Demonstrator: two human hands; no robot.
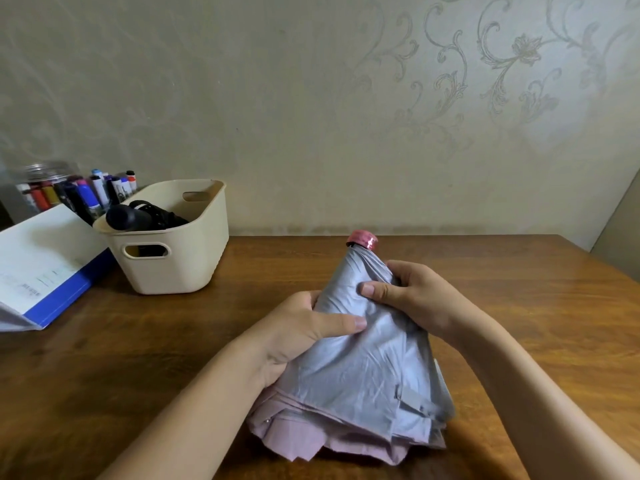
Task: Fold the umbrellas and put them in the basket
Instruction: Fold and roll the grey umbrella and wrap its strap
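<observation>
A collapsed grey umbrella (370, 368) with a pink underside and a pink cap (363, 239) lies on the wooden table (138, 358), its tip pointing away from me. My left hand (304, 330) grips its left side, thumb pressed across the fabric. My right hand (405, 296) clasps the narrow upper part just below the cap. The loose canopy fans out toward me. A cream plastic basket (180, 268) stands at the back left, apart from the hands, with a folded black umbrella (138, 218) inside it.
A blue-and-white folder (45, 268) leans at the left edge beside the basket. Behind it stands a clear jar of markers (79, 192). A patterned wall runs along the table's far edge.
</observation>
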